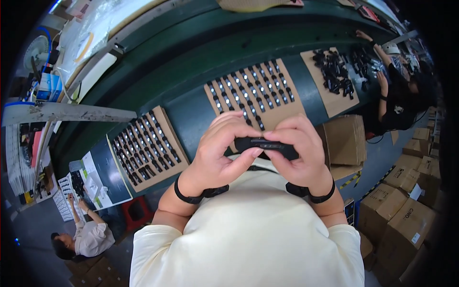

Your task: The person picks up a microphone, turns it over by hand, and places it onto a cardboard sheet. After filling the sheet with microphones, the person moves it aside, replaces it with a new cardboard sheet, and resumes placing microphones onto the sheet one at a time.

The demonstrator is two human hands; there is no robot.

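Between my two hands, in front of my chest, is a small black oblong device with rounded ends. My left hand pinches its left end between thumb and fingers. On its right end, my right hand grips with thumb and fingers, the two thumbs close together at its near side. Just beyond my hands lies a cardboard sheet bearing rows of black pieces with shiny middles. What exactly the device is, I cannot tell.
Another cardboard sheet with similar rows lies left on the green bench. To the right, a sheet carries a heap of black parts. Cardboard boxes stand at right. Co-workers sit at far right and lower left.
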